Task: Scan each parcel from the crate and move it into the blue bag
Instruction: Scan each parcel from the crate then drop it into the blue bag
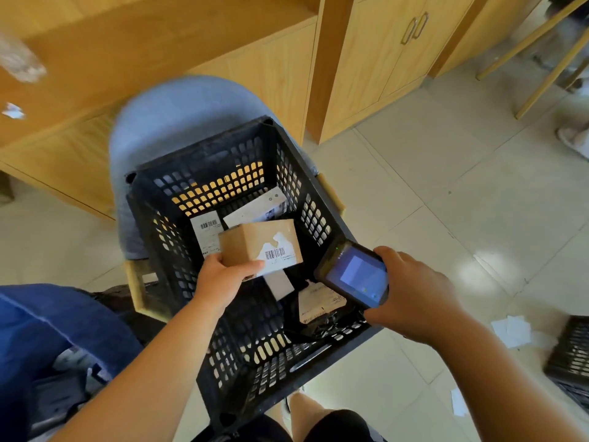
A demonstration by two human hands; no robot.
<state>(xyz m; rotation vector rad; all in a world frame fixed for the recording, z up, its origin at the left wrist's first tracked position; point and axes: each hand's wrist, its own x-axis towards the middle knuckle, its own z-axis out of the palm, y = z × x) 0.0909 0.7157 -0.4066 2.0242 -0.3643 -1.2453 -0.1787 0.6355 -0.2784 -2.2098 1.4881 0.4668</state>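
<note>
A black slotted crate rests on a chair with a blue-grey back. My left hand grips a small brown cardboard parcel over the crate, its barcode label facing up. My right hand holds a dark handheld scanner with a lit blue screen, just right of the parcel. Several more parcels lie in the crate: a white one with a barcode, a white flat one behind, and a labelled dark bag under the scanner. The blue bag sits at the lower left.
Wooden cabinets and a wooden counter stand behind the chair. Another black crate sits on the tiled floor at the right edge, with scattered white paper slips near it. Wooden furniture legs are at the top right.
</note>
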